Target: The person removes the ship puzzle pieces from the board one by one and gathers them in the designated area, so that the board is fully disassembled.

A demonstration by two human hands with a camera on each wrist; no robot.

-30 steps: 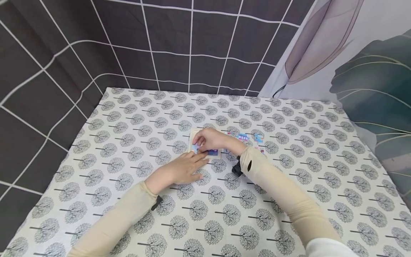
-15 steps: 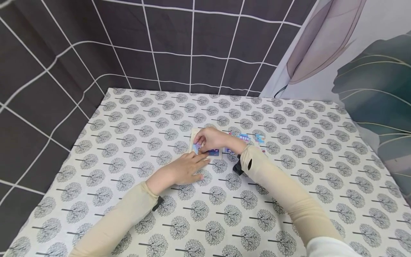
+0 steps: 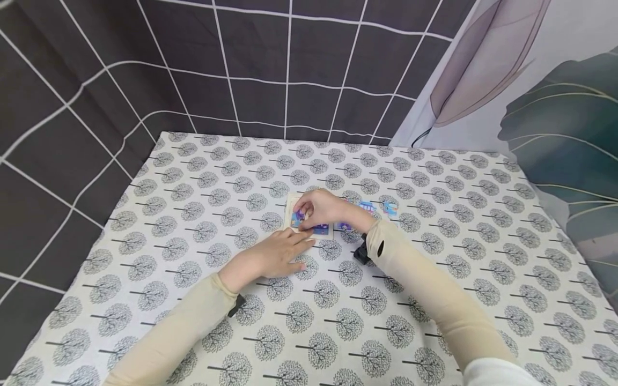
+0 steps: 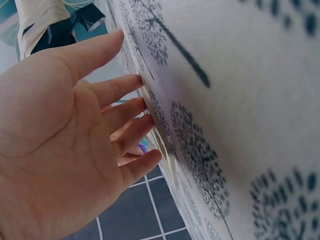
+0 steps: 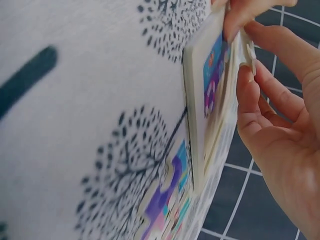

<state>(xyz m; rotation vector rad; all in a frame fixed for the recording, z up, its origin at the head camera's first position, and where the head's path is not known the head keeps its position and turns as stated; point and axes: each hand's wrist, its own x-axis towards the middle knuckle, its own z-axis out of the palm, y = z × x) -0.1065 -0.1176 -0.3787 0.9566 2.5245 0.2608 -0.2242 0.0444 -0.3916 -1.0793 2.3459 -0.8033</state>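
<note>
A shallow jigsaw puzzle tray [image 3: 288,208] with a pale wooden rim lies on the table, partly filled with blue and purple pieces. My right hand [image 3: 321,209] is over its left part. In the right wrist view, thumb and fingers pinch a pale-edged puzzle piece [image 5: 248,49], tilted up above the tray; its picture side is turned away there. My left hand [image 3: 277,254] lies palm down at the tray's near left side, its fingers extended. Those fingertips [image 4: 150,120] are right at the tray's edge in the left wrist view. The right hand hides part of the tray.
Several loose puzzle pieces [image 5: 162,200] lie to the right of the tray, among them a blue one [image 3: 390,208] farthest right. A white cloth [image 3: 338,316] with tree prints covers the table. Dark gridded fabric [image 3: 251,69] hangs behind and left, a patterned curtain [image 3: 555,134] right.
The right hand and wrist have shifted slightly to the right. A pale lilac surface showed under its fingers before; darker purple and blue show there now. The left hand has stayed in place.
</note>
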